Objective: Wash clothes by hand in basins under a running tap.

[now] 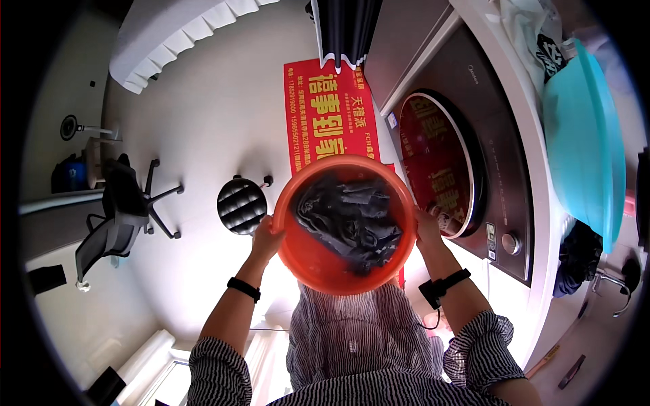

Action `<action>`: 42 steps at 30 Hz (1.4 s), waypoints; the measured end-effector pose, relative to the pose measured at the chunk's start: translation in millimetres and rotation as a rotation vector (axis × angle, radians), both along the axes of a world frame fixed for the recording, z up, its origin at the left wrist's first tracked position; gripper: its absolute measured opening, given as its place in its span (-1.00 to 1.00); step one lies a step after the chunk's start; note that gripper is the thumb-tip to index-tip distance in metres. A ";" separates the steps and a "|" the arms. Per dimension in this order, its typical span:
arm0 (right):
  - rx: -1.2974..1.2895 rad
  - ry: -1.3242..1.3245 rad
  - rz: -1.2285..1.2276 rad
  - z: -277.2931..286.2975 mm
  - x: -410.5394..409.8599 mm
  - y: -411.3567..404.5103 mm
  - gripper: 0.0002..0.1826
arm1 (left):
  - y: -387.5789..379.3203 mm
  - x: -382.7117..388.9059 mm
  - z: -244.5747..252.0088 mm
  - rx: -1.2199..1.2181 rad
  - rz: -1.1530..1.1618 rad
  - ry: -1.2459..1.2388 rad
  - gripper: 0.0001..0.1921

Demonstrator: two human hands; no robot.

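Note:
Between my two hands I hold an orange-red plastic basin (304, 259) in front of my body. Inside it lies a crumpled heap of dark, wet-looking cloth (350, 218), apparently in some water. My left hand (266, 237) grips the basin's left rim, and my right hand (427, 226) has hold of the right rim. The fingers of both are partly hidden behind the rim. A washing machine (500, 167) with a round, dark glass door stands just beyond my right hand.
A red mat (330, 111) bearing writing lies on the floor ahead. Left of it stand a round black padded stool (242, 206) and a black office chair (122, 208). A turquoise basin (579, 137), dark cloth (576, 259) and a faucet (609, 284) are at the right.

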State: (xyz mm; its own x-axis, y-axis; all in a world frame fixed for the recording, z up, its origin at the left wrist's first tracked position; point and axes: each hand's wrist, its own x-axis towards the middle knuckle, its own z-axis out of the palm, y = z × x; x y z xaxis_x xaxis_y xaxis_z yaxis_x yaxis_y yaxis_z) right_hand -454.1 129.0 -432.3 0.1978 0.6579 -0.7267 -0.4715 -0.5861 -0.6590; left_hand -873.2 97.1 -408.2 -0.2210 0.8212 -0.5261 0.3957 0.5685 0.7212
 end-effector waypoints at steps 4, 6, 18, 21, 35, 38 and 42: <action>-0.130 -0.043 -0.031 -103.2 -15.3 -1.8 -0.71 | 39.8 -17.6 -97.0 -0.095 -0.095 0.071 -0.71; -0.140 0.004 -0.025 -139.7 -28.8 4.3 -0.71 | 42.9 -25.9 -142.3 -0.153 -0.149 0.124 -0.67; -0.369 -0.086 -0.136 -391.4 -23.1 -12.8 -0.67 | 61.1 -16.3 -377.2 -0.304 -0.221 0.093 -0.69; -0.350 -0.075 -0.163 -435.4 -14.7 -14.4 -0.66 | 54.5 -19.2 -432.4 -0.371 -0.217 0.110 -0.69; -0.340 -0.527 0.379 -450.1 0.2 -15.1 -0.33 | 49.7 -20.9 -467.1 -0.307 -0.252 0.026 -0.33; -0.350 -0.569 0.578 -403.1 -20.0 -42.8 -0.19 | 50.7 -41.6 -417.1 -0.364 -0.215 0.015 -0.04; -0.232 -0.802 0.852 -277.7 -40.9 -51.9 -0.22 | 65.1 -15.9 -301.9 -0.301 -0.043 -0.117 -0.04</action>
